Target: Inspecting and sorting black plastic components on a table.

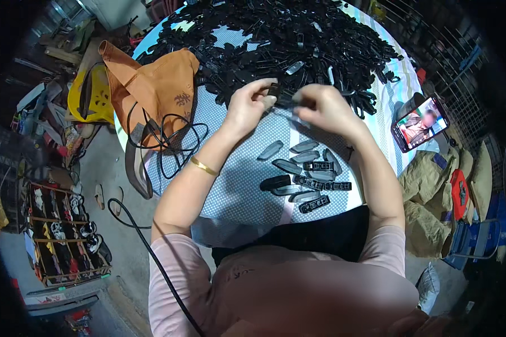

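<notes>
My left hand [247,109] pinches a small black plastic piece [274,90] between thumb and fingers at the near edge of a large heap of black plastic parts [253,62]. Close by on its right, my right hand [327,109] is curled, its fingertips smeared by motion, so whether they hold anything does not show. Dark blurred parts lie between the two hands. Nearer to me, a loose group of oval grey-and-black pieces [287,166] and black slotted pieces [314,204] rests on the patterned tablecloth [236,191].
An orange cloth bag [168,78] and a tangled black cable [168,135] lie at the table's left side. A lit phone [420,124] stands at its right edge. Brown sacks [427,224] sit on the right; a shoe rack [62,236] stands at left.
</notes>
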`<state>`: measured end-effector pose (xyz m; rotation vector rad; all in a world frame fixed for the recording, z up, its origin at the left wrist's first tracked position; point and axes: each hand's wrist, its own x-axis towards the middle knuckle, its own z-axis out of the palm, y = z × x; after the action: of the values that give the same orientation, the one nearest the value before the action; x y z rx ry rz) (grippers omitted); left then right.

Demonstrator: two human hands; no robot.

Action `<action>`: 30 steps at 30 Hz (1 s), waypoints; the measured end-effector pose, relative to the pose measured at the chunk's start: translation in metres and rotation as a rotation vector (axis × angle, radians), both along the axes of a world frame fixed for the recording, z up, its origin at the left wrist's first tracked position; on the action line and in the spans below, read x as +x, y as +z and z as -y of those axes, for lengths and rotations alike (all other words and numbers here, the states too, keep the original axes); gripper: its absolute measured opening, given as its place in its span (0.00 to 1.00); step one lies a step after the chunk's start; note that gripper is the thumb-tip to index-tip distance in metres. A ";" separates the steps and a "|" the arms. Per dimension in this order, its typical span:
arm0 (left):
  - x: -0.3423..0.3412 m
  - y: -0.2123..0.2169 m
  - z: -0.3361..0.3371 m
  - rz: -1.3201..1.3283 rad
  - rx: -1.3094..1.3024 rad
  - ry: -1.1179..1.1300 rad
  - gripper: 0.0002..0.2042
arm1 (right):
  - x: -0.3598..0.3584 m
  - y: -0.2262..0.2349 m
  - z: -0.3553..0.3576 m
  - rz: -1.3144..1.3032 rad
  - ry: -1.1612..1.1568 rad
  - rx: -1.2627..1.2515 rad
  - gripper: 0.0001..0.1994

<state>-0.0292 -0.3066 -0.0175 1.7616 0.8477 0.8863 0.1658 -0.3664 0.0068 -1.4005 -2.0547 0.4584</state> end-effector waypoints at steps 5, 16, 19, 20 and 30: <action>0.005 0.000 0.004 0.335 -0.326 -0.094 0.16 | -0.005 -0.004 -0.001 -0.261 -0.122 -0.013 0.12; 0.002 0.003 0.004 0.288 -0.181 -0.001 0.16 | -0.026 -0.015 0.002 -0.141 -0.131 0.383 0.11; 0.004 0.003 0.009 0.330 -0.168 0.030 0.15 | -0.029 -0.016 0.002 -0.116 -0.137 0.439 0.11; 0.003 0.003 0.010 0.331 -0.168 0.031 0.15 | -0.030 -0.016 0.002 -0.084 -0.141 0.452 0.11; 0.004 0.011 0.015 0.439 -0.177 -0.037 0.13 | -0.039 -0.010 0.005 -0.249 -0.253 0.221 0.12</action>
<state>-0.0256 -0.3218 -0.0060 1.3545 0.5826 1.0865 0.1269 -0.3719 -0.0033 -1.3703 -1.6493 0.2737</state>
